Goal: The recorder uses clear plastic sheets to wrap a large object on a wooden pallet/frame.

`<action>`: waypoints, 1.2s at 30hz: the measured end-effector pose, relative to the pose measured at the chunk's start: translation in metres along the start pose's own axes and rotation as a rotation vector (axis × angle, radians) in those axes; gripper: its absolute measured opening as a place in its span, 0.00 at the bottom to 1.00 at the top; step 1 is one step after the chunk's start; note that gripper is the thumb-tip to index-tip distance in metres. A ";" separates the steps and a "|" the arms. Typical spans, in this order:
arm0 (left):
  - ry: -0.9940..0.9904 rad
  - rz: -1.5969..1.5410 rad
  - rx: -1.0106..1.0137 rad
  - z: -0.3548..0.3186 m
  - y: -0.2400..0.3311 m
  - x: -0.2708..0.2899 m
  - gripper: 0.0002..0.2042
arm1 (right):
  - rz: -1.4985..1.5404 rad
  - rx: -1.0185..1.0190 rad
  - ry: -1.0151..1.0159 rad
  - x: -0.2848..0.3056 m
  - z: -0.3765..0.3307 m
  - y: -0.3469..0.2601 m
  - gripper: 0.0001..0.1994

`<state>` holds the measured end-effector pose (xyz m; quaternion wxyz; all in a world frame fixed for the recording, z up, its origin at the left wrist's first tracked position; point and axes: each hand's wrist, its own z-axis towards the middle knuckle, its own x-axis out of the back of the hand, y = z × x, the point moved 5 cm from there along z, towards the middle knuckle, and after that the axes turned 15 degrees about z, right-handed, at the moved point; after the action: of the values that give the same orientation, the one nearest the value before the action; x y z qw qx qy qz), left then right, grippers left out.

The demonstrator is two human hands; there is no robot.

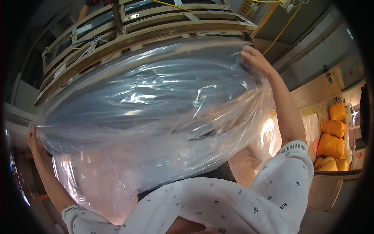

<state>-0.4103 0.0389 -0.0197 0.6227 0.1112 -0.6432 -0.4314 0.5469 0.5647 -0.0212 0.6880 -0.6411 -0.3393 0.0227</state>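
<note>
A large clear plastic sheet or bag (156,97) is stretched wide in front of me, shiny and creased, its lower part hanging loose toward my body. Something dark and bluish-grey, long and broad, shows through it; its kind is blurred by the plastic. At the far left edge my left hand (32,134) grips the plastic with closed fingers. Higher up, at the right far corner, my right hand (251,58) pinches the plastic's edge, close to the end of a wooden frame (156,33). Folds of plastic gather below my right wrist.
The wooden slatted frame, with metal brackets, spans the far side just beyond the plastic. Yellow cables (281,31) hang at the upper right. Orange stuffed bundles (332,146) are stacked on the right. Part of another person's arm (83,13) shows at the top left.
</note>
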 end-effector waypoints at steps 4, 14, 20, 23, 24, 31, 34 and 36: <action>0.197 0.367 -0.007 -0.021 -0.034 0.059 0.22 | 0.345 -0.034 -0.132 -0.096 -0.053 -0.068 0.09; -0.401 0.062 -0.448 -0.302 0.318 -0.125 0.20 | 0.503 0.034 -0.229 -0.178 -0.112 -0.144 0.07; -0.706 -0.382 -0.816 -0.450 0.434 -0.227 0.10 | 0.278 0.272 -0.279 -0.177 -0.134 -0.175 0.06; -0.620 -0.495 -0.754 -0.454 0.415 -0.225 0.05 | 0.247 0.513 -0.225 -0.146 -0.133 -0.182 0.06; -0.444 -0.436 -0.848 -0.457 0.412 -0.215 0.04 | 0.090 0.411 -0.280 -0.138 -0.134 -0.166 0.06; 0.076 -0.024 -0.650 -0.379 0.275 -0.123 0.01 | -0.265 0.079 -0.417 -0.146 -0.162 -0.046 0.10; 0.354 0.245 -0.473 -0.324 0.150 -0.013 0.05 | -0.159 -0.011 -0.457 -0.164 -0.178 -0.038 0.11; 0.514 0.172 -0.311 -0.305 0.086 0.067 0.07 | -0.204 -0.085 -0.613 -0.168 -0.190 -0.012 0.08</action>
<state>-0.1163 -0.0812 0.0420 0.8089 0.0653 -0.3979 -0.4280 0.5071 0.3198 -0.0745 0.5252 -0.5954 -0.5936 0.1314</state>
